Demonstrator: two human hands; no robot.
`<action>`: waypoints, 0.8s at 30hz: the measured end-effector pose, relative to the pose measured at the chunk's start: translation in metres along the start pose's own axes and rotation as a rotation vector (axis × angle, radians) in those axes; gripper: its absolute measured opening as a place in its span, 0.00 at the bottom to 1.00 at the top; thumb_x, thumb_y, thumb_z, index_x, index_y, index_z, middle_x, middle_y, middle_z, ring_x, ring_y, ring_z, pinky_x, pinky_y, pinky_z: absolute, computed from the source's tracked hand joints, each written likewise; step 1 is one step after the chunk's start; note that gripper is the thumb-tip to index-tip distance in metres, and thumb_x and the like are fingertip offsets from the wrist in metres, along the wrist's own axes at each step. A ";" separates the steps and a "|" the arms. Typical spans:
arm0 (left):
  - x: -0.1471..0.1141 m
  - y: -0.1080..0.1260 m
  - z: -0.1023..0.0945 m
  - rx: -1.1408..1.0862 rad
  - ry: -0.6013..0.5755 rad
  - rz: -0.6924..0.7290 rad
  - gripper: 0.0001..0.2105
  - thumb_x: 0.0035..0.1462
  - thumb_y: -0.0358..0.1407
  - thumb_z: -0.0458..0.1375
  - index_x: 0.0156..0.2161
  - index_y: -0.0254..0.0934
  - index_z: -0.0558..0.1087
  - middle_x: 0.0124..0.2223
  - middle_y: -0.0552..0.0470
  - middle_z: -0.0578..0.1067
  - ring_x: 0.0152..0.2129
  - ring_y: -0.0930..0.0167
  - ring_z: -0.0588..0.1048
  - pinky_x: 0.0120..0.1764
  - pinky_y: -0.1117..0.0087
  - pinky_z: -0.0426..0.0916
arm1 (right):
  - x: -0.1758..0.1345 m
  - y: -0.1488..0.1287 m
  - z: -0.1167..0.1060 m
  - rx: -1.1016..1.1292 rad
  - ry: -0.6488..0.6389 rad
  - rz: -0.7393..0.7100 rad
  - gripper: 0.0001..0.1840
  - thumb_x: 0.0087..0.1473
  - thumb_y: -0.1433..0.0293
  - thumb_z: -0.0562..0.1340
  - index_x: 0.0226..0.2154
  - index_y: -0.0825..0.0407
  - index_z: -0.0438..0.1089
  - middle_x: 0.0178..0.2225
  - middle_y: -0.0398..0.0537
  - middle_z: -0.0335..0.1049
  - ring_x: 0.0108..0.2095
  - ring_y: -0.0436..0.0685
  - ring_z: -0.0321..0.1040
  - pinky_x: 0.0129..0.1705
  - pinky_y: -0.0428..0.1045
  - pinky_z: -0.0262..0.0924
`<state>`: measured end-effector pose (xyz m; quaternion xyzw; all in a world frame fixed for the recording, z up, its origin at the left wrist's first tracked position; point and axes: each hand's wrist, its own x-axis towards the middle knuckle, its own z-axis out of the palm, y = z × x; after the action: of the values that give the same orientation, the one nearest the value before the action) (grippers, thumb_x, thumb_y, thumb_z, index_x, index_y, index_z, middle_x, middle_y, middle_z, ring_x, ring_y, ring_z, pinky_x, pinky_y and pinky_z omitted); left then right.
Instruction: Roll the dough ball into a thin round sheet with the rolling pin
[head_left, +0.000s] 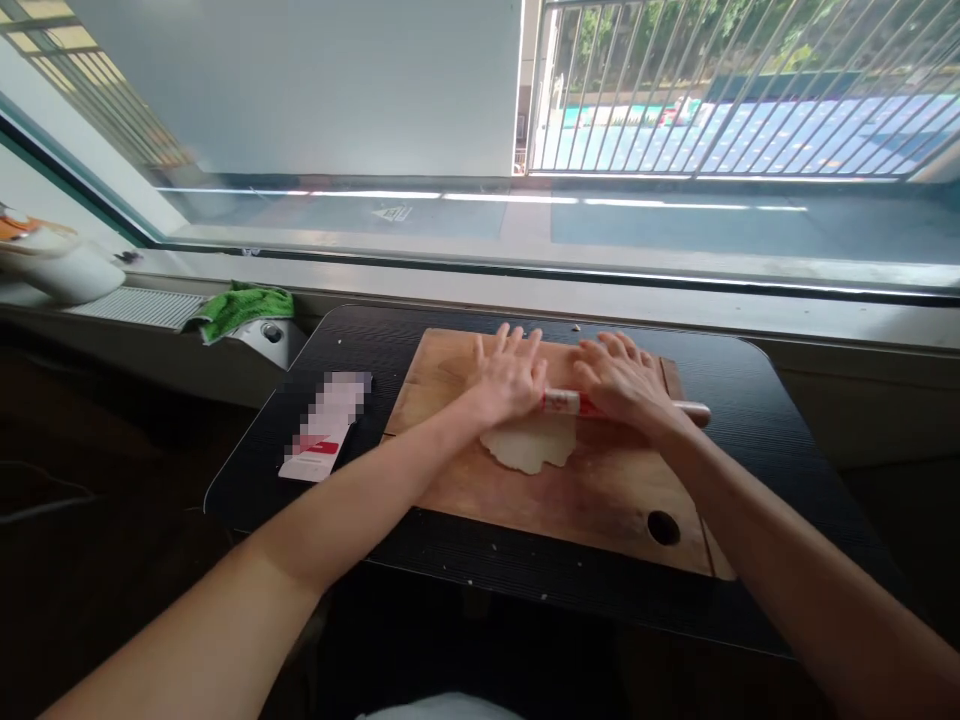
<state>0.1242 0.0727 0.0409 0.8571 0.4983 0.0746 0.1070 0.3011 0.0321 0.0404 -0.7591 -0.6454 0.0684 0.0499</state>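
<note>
A wooden rolling pin [561, 402] with a red and white label lies across a flat, pale sheet of dough [529, 447]. My left hand [510, 372] rests palm down over the pin's left part, fingers stretched forward and spread. Over the right part lies my right hand [616, 375], also palm down with its fingers extended and slightly bent. Neither hand wraps round the pin. The pin's right handle [694, 412] sticks out past my right wrist; its left end is hidden. Beneath everything is a wooden cutting board [600, 510] with a round hole near its front right corner.
The board sits on a small black table [757, 450] with scattered pale crumbs. A partly blurred paper packet [319, 445] lies left of the board. A green cloth [244, 308] and a white pot [64, 265] are on the ledge by the window.
</note>
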 end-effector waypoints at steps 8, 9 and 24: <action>-0.005 -0.001 -0.001 0.012 -0.008 0.018 0.28 0.70 0.42 0.40 0.71 0.37 0.54 0.72 0.43 0.57 0.71 0.58 0.50 0.68 0.41 0.43 | -0.002 0.000 0.004 0.041 0.012 0.083 0.30 0.66 0.58 0.45 0.63 0.52 0.63 0.68 0.58 0.55 0.70 0.69 0.45 0.67 0.65 0.46; -0.019 0.001 0.002 0.030 0.033 0.059 0.28 0.69 0.42 0.41 0.71 0.38 0.55 0.72 0.44 0.58 0.70 0.57 0.51 0.68 0.40 0.42 | -0.016 0.002 0.006 0.019 0.051 0.038 0.30 0.66 0.58 0.45 0.62 0.51 0.65 0.68 0.57 0.55 0.70 0.68 0.44 0.67 0.65 0.45; -0.021 0.003 0.005 0.067 0.078 0.056 0.27 0.70 0.43 0.41 0.71 0.39 0.56 0.72 0.45 0.57 0.71 0.57 0.50 0.68 0.41 0.43 | -0.018 0.002 0.006 -0.037 0.074 0.041 0.27 0.66 0.58 0.45 0.56 0.47 0.70 0.68 0.53 0.56 0.70 0.67 0.43 0.66 0.66 0.46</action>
<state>0.1180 0.0527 0.0367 0.8703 0.4802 0.0940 0.0568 0.2994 0.0136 0.0351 -0.7749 -0.6287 0.0294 0.0584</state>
